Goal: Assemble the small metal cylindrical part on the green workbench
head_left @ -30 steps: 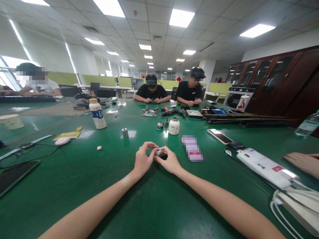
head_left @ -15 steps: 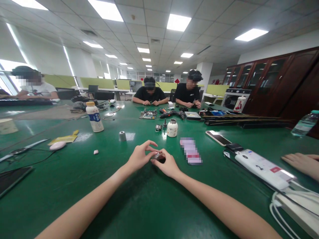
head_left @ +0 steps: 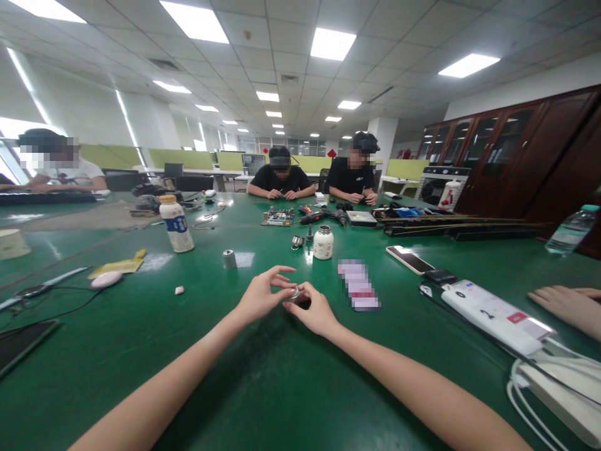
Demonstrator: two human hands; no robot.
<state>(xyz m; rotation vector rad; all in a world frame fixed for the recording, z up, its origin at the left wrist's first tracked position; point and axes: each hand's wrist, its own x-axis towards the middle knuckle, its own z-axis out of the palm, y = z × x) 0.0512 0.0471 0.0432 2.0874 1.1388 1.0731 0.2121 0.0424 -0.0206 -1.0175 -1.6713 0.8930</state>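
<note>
From the head view, I'd worry that uneven thumb pressure could tip the small metal cylinder (head_left: 293, 294) loose onto the worktop (head_left: 282, 388). It's between both hands, top upward, its axis seemingly near vertical. The right hand (head_left: 319, 311) pinches it; the left hand (head_left: 260, 297) has fingers spread, thumb against it.

Open table (head_left: 201, 297) left of the left hand (head_left: 263, 295)! Toward the left edge, a small white piece (head_left: 179, 290) intrudes; toward the far edge, metal cylinder (head_left: 229, 260) and white jar (head_left: 323, 243) block.
</note>
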